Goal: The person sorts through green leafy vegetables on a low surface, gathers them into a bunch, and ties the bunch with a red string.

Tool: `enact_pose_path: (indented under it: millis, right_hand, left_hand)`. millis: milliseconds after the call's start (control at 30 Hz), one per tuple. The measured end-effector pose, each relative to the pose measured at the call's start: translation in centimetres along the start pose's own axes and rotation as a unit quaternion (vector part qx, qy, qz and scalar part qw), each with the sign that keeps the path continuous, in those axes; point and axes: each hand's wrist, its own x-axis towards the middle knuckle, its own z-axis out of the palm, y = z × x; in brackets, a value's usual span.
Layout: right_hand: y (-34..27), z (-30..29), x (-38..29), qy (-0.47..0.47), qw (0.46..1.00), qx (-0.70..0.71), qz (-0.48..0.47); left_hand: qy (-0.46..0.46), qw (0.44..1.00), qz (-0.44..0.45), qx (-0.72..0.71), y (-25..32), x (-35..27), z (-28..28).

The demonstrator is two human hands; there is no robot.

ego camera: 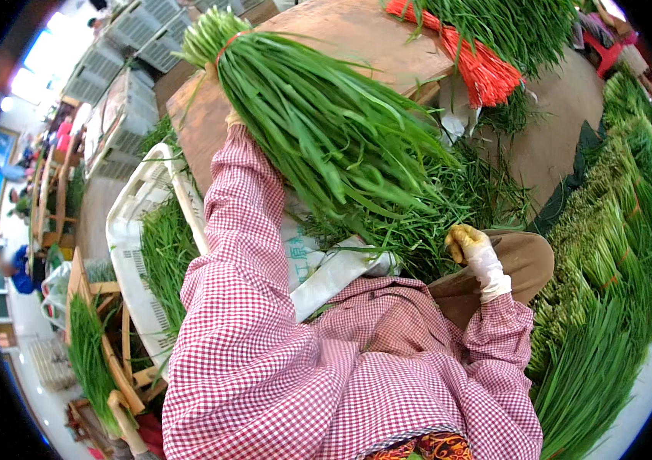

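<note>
A large bundle of garlic chives is raised over the wooden board, with an orange-red tie around it near the pale stem ends. My left hand grips it from beneath near that tie, and the leaves hide most of the hand. The green leaves fan out towards the lower right. My right hand, in a stained whitish glove, is by my knee with its fingers curled in, and nothing shows in it. Loose chive leaves lie heaped in my lap, close to the right hand.
More chives and a bunch of red tie strips lie on the wooden board. A white plastic crate with greens stands at left. Tied chive bundles line the floor at right. Stacked crates and people are farther off.
</note>
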Motion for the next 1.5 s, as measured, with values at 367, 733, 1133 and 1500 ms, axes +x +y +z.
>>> enact_pose_path:
  millis: [367,733,1133,1500]
  right_hand:
    - [-6.2,0.6,-2.7,0.05,0.926,0.092,-0.362]
    - [-10.3,1.4,-1.6,-0.091,0.777,0.428,-0.452]
    - [-11.4,2.6,-1.4,-0.116,0.749,0.5,-0.419]
    - [-18.2,0.8,-2.2,-0.086,0.759,0.404,-0.502]
  left_hand:
    - [0.061,0.998,-0.008,0.005,-0.9,-2.1,-3.4]
    - [0.045,0.999,-0.006,-0.011,-1.0,-2.2,-3.0]
    - [0.025,0.999,0.008,-0.045,-0.4,-2.3,-3.7]
    - [0.012,0.998,0.006,-0.058,-0.8,-2.3,-3.6]
